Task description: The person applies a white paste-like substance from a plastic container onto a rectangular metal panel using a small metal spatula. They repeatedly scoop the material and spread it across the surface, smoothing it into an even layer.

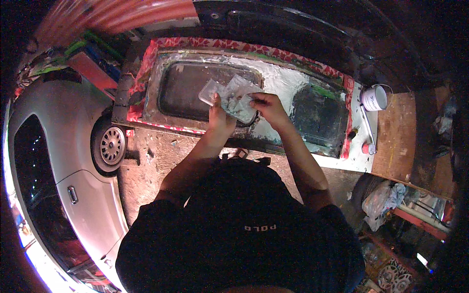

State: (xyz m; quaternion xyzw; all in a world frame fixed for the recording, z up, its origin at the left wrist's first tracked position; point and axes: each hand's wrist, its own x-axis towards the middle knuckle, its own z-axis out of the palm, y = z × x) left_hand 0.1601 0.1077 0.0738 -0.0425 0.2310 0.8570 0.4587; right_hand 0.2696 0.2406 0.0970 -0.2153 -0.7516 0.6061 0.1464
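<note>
My left hand (221, 117) is closed round the near left edge of a clear plastic container (237, 90), thumb on top. The container looks like a shallow box with its lid folded open, holding whitish and greyish bits too small to name. At its right side my right hand (271, 108) has its fingers pinched together; what they hold, if anything, is hidden. Both hands are above a worn panel like a vehicle door (195, 97), which lies flat with dark recesses and white patches like filler or paint.
Red-and-white patterned cloth (141, 105) lies under the panel. A white bucket (375, 98) stands at the table's right end, near a small red-capped item (367, 148). A silver car (80, 156) is close on the left. Plastic bags (381, 202) sit at the lower right.
</note>
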